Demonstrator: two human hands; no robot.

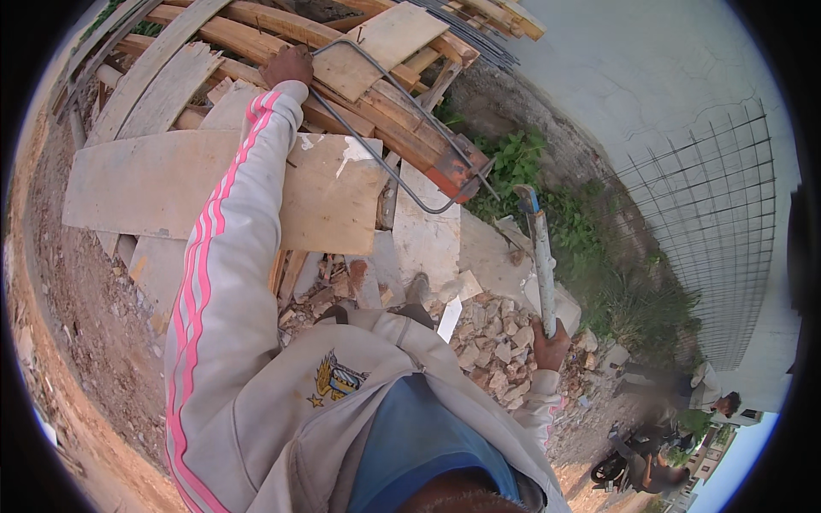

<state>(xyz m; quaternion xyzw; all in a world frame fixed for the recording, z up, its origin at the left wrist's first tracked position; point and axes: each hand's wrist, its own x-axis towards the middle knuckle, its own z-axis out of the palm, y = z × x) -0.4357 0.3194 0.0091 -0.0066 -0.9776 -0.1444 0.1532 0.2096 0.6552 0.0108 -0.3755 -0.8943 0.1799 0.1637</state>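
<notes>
My left hand (289,67) is closed at the far end of a bent steel rod (382,162), shaped like a long narrow loop. The rod lies over a thick wooden beam (389,120) and rounds the beam's near end, where a rust-red block (453,168) sits. Low at the right, my right hand (550,344) is closed round the lower end of a whitish pipe-like bar (542,265). This bar stands nearly upright in view, its blue and rusty hooked head close to the red block but apart from it.
Plywood sheets (145,184) and planks (154,68) lie around the beam. Broken bricks (496,346) cover the ground near my feet. Weeds (590,256) grow along a pale wall (616,77), where wire mesh (718,222) leans. People and a motorbike (609,468) are at the lower right.
</notes>
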